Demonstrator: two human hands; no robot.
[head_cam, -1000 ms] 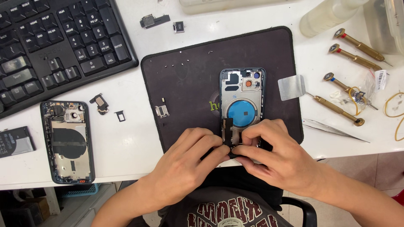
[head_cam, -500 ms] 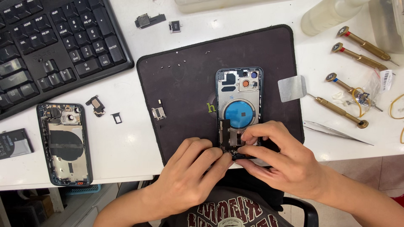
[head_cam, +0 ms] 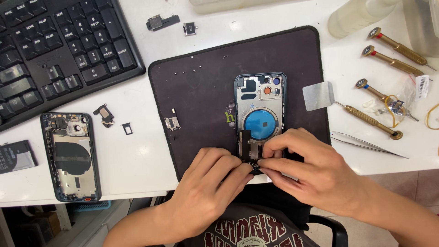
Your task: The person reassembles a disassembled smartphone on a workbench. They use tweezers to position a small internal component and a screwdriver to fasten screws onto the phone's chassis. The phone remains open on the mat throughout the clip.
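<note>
An opened blue phone housing (head_cam: 260,112) with a round blue coil lies on the dark work mat (head_cam: 201,87). My left hand (head_cam: 208,190) and my right hand (head_cam: 306,167) meet at the housing's near end. Fingertips of both hands pinch a small black part (head_cam: 254,165) at the housing's bottom edge. The lower end of the housing is hidden under my fingers.
A second stripped phone housing (head_cam: 71,155) lies at the left near the table edge, with a battery (head_cam: 16,156) beside it. A black keyboard (head_cam: 55,50) fills the top left. Several brass screwdrivers (head_cam: 388,45), a metal spatula (head_cam: 320,96) and tweezers (head_cam: 366,144) lie at the right. Small loose parts (head_cam: 171,122) sit on and off the mat.
Both hands stay at the housing's near end, with only small finger shifts on the black part. The view has shifted slightly.
</note>
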